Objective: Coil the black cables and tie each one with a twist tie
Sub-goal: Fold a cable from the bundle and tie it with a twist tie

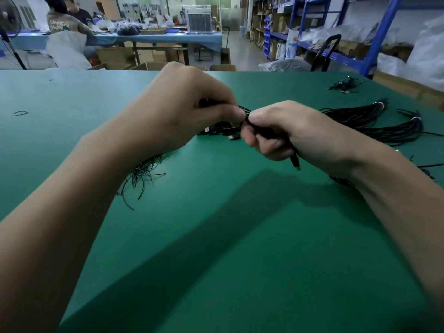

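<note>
At frame centre I have both hands raised over the tabletop (216, 236), left hand (182, 109) fingers pinched on the tie and right hand (283, 131) fist closed around the coiled cable (274, 137), its plug end slanting down-right.

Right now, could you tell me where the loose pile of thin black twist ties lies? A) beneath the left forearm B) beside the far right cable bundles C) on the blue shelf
A: the twist ties fan out on the green table under the left forearm.

No readable text, labels or numbers anywhere.
</note>
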A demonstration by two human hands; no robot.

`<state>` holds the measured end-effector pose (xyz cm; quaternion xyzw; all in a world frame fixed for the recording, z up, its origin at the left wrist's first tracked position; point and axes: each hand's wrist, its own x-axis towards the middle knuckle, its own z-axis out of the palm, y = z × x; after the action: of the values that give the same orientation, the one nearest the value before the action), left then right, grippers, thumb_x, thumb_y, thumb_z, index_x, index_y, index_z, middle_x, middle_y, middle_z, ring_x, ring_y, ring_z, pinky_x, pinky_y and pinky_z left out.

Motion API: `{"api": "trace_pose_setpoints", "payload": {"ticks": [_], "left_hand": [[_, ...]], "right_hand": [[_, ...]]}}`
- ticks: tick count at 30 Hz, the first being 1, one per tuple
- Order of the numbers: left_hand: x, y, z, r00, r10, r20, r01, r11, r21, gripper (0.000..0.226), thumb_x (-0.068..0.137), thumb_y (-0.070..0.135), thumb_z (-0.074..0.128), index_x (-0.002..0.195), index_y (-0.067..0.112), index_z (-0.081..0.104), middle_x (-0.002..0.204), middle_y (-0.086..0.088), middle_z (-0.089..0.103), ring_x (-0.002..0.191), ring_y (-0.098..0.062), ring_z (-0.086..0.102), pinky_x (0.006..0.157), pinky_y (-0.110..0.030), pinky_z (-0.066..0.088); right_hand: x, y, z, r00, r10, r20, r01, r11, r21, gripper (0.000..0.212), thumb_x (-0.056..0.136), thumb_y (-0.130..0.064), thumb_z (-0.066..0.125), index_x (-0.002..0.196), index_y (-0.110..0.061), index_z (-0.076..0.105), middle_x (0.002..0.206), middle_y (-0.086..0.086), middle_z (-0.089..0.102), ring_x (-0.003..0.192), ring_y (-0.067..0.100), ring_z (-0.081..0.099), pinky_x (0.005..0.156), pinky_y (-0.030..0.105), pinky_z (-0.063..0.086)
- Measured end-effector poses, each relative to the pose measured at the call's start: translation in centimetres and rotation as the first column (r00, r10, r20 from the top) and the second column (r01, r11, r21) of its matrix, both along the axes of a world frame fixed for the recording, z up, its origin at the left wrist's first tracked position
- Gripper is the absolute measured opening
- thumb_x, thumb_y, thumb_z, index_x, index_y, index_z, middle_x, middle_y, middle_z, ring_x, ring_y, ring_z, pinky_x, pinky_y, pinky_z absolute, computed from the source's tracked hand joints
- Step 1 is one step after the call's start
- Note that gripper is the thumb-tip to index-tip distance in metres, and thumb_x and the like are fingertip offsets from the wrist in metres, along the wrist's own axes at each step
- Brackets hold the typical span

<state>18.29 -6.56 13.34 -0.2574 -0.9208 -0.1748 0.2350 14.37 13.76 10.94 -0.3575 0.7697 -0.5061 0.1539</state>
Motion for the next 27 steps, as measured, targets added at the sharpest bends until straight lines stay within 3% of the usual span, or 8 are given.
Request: {"api": "trace_pose_setpoints", "payload": {"ticks": [5, 10, 13, 17, 19, 23, 27], "left_hand": [[-0.3, -0.9, -0.2, 0.998, -0.028, 0.050, 0.025, 0.998, 0.064, 0.021, 0.092, 0.044, 0.064, 0.099, 0.031, 0.079, 0.087, 0.011, 0.074, 0.082, -0.008, 0.066, 0.078, -0.033, 0.049], [-0.4, -0.6, -0.4, 0.994, -0.102, -0.049, 0.096, 0.989, -0.112, 0.024, 0.095, 0.034, 0.067, 0.118, 0.032, 0.075, 0.105, 0.008, 0.073, 0.094, -0.013, 0.059, 0.085, -0.037, 0.045], [-0.4, -0.4, -0.5, 0.989, -0.138, -0.055, 0.130, 0.982, -0.136, 0.021, 0.092, 0.036, 0.071, 0.110, 0.028, 0.078, 0.097, 0.006, 0.074, 0.088, -0.017, 0.064, 0.081, -0.042, 0.049], [-0.4, -0.2, -0.8, 0.991, -0.130, -0.042, 0.125, 0.986, -0.109, 0.014, 0.090, 0.035, 0.074, 0.096, 0.023, 0.081, 0.086, 0.007, 0.073, 0.080, -0.012, 0.062, 0.078, -0.040, 0.049], [-0.6, -0.2, -1.1, 0.993, -0.118, -0.020, 0.115, 0.988, -0.103, 0.015, 0.091, 0.036, 0.073, 0.096, 0.023, 0.079, 0.087, 0.008, 0.072, 0.081, -0.011, 0.062, 0.079, -0.037, 0.050], [-1.2, -0.2, -1.9, 0.995, -0.066, 0.076, 0.073, 0.994, -0.082, 0.019, 0.092, 0.037, 0.068, 0.101, 0.023, 0.077, 0.090, 0.012, 0.069, 0.079, -0.003, 0.060, 0.071, -0.006, 0.038], [-1.4, -0.4, -2.7, 0.983, -0.057, 0.174, 0.056, 0.998, 0.009, 0.019, 0.093, 0.036, 0.069, 0.103, 0.023, 0.077, 0.091, 0.013, 0.073, 0.079, 0.007, 0.061, 0.066, -0.002, 0.037]], "right_hand": [[0.1, 0.6, -0.3, 0.989, 0.132, 0.073, -0.133, 0.991, 0.006, 0.033, 0.108, -0.019, 0.036, 0.085, -0.007, 0.056, 0.055, -0.005, 0.031, 0.052, 0.011, 0.022, 0.048, 0.019, 0.021], [-0.3, 0.8, -0.8, 0.988, 0.124, 0.094, -0.129, 0.990, 0.053, 0.032, 0.108, -0.021, 0.038, 0.085, -0.007, 0.056, 0.056, -0.005, 0.033, 0.053, 0.011, 0.024, 0.048, 0.017, 0.024], [-0.5, 0.9, -1.0, 0.975, 0.156, 0.156, -0.163, 0.986, 0.035, 0.031, 0.106, -0.023, 0.040, 0.086, -0.006, 0.057, 0.056, -0.004, 0.032, 0.052, 0.011, 0.024, 0.047, 0.017, 0.025], [-0.6, 1.2, -1.0, 0.966, 0.182, 0.183, -0.192, 0.981, 0.040, 0.032, 0.103, -0.025, 0.044, 0.088, -0.004, 0.062, 0.057, 0.000, 0.042, 0.052, 0.013, 0.035, 0.049, 0.018, 0.031], [-0.8, 1.3, -0.9, 0.976, 0.157, 0.150, -0.167, 0.984, 0.057, 0.032, 0.104, -0.024, 0.046, 0.091, -0.003, 0.065, 0.059, 0.002, 0.052, 0.051, 0.012, 0.044, 0.050, 0.018, 0.039], [-0.9, 0.9, -0.9, 0.994, 0.065, 0.085, -0.074, 0.991, 0.108, 0.031, 0.105, -0.020, 0.047, 0.093, 0.000, 0.068, 0.066, 0.009, 0.067, 0.054, 0.015, 0.059, 0.052, 0.021, 0.049], [-0.8, 0.4, -1.0, 0.994, 0.004, 0.110, -0.017, 0.993, 0.115, 0.032, 0.106, -0.021, 0.048, 0.095, 0.003, 0.067, 0.074, 0.013, 0.075, 0.058, 0.017, 0.068, 0.053, 0.021, 0.054]]}}
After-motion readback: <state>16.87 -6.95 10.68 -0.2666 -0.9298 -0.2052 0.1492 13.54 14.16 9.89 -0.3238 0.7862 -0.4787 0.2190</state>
